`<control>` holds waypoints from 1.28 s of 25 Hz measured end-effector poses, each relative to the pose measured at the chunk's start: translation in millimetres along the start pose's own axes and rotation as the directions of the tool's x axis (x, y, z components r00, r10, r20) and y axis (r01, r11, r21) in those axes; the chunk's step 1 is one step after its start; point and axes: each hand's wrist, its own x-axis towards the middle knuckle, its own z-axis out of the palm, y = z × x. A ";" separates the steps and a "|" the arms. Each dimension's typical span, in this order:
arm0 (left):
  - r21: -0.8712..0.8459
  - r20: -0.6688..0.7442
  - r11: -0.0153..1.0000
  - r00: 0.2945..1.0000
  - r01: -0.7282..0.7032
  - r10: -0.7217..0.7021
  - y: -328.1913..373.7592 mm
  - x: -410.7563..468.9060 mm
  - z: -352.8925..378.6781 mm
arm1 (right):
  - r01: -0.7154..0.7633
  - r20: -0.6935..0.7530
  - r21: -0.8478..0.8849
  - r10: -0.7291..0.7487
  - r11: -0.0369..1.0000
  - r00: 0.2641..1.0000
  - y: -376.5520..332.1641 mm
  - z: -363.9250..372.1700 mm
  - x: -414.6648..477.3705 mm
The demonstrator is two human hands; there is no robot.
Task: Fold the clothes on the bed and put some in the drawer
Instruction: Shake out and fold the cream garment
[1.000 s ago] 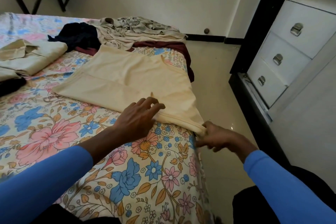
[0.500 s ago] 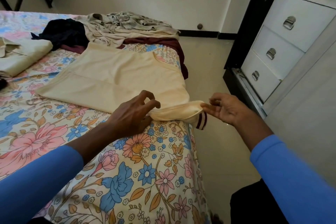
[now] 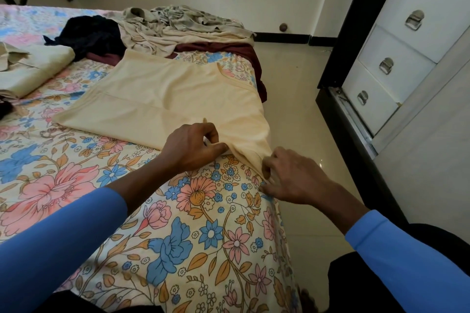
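Note:
A cream T-shirt [image 3: 167, 94] lies flat on the bed with the floral sheet [image 3: 142, 223], its neck towards the bed's right edge. My left hand [image 3: 190, 147] pinches the shirt's near edge by the shoulder. My right hand [image 3: 290, 178] grips the near sleeve at the bed's edge, and its fingers hide the sleeve's end. A white chest of three closed drawers [image 3: 396, 63] stands to the right across the floor.
Unfolded clothes lie at the bed's far end: a dark garment [image 3: 94, 35], a beige patterned one [image 3: 178, 25] and a maroon one [image 3: 223, 51]. A folded cream garment [image 3: 33, 66] sits at the left. A strip of tiled floor [image 3: 300, 99] separates bed and drawers.
My right hand let go of the striped sleeve, opened, then came back down and took hold of the sleeve at the bed's edge. My left hand kept its pinch.

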 end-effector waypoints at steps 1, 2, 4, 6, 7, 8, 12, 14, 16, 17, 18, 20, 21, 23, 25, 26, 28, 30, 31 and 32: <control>-0.013 0.021 0.999 0.999 0.032 -0.032 1.2 0.3 -0.8 | -0.037 0.060 -0.035 0.039 0.999 0.997 0.4 0.9 -1.9; -0.028 0.042 0.998 0.998 0.052 -0.051 2.2 0.8 -1.1 | -0.061 0.098 -0.054 0.066 0.997 0.993 4.0 1.0 -4.2; -0.067 0.049 0.995 0.996 0.079 -0.075 3.6 0.6 -1.2 | -0.046 0.168 -0.113 0.065 0.993 0.984 13.6 -0.9 -9.1; -0.096 0.044 0.990 0.994 0.107 -0.103 3.8 -0.5 -1.6 | -0.020 0.196 -0.208 0.062 0.978 0.979 16.8 7.9 -12.9; -0.108 0.045 0.987 0.992 0.121 -0.117 3.7 -0.8 -1.5 | -0.020 0.156 -0.253 0.061 0.967 0.986 16.0 15.2 -12.8; -0.119 0.043 0.985 0.992 0.126 -0.122 3.3 -0.8 -1.7 | -0.031 0.106 -0.274 0.062 0.961 0.992 16.1 20.7 -10.8; -0.063 0.019 0.997 0.999 0.046 -0.045 1.2 -2.5 0.1 | -0.226 0.206 0.117 0.199 0.967 0.958 45.6 -3.7 -9.8; 0.056 0.000 0.996 0.997 -0.071 0.071 -3.7 -5.9 3.1 | -0.327 0.234 0.312 0.261 0.892 0.936 67.5 -23.5 -14.9; 0.148 -0.014 0.968 0.979 -0.201 0.205 -9.7 -10.7 4.1 | -0.394 0.199 0.427 0.341 0.814 0.919 81.6 -28.9 -11.6; 0.189 -0.017 0.944 0.960 -0.272 0.280 -12.0 -13.2 4.1 | -0.424 0.211 0.462 0.368 0.779 0.906 82.6 -28.4 -6.8; 0.235 -0.012 0.911 0.936 -0.339 0.351 -13.0 -15.4 3.9 | -0.450 0.249 0.465 0.376 0.762 0.893 80.3 -27.1 -1.6; 0.311 0.000 0.858 0.903 -0.408 0.429 -13.5 -20.6 4.2 | -0.486 0.350 0.354 0.369 0.799 0.861 73.9 -20.6 9.3; 0.334 0.006 0.846 0.899 -0.415 0.438 -14.2 -21.8 5.2 | -0.496 0.388 0.273 0.378 0.824 0.841 71.5 -18.2 13.3; 0.364 0.036 0.837 0.904 -0.409 0.426 -16.8 -21.5 7.4 | -0.508 0.443 0.145 0.404 0.849 0.800 67.4 -18.1 18.3; 0.355 0.063 0.846 0.913 -0.397 0.402 -20.2 -20.2 9.9 | -0.514 0.446 0.097 0.425 0.852 0.788 63.5 -19.7 22.3; 0.341 0.066 0.857 0.919 -0.386 0.388 -21.6 -19.3 10.8 | -0.518 0.385 0.087 0.451 0.851 0.805 60.7 -20.9 25.1; 0.325 0.075 0.871 0.928 -0.368 0.365 -23.0 -17.6 12.8 | -0.491 0.209 0.144 0.458 0.859 0.864 51.3 -20.9 32.0; 0.314 0.106 0.881 0.935 -0.354 0.338 -22.0 -17.2 13.5 | -0.417 0.238 0.355 0.351 0.837 0.906 35.1 -18.5 36.6; 0.273 0.121 0.900 0.940 -0.340 0.318 -21.0 -17.3 12.2 | -0.397 0.305 0.426 0.283 0.813 0.909 25.3 -15.2 37.2; 0.190 0.127 0.932 0.949 -0.308 0.288 -19.6 -16.8 8.9 | -0.374 0.341 0.424 0.238 0.825 0.910 16.8 -12.1 37.7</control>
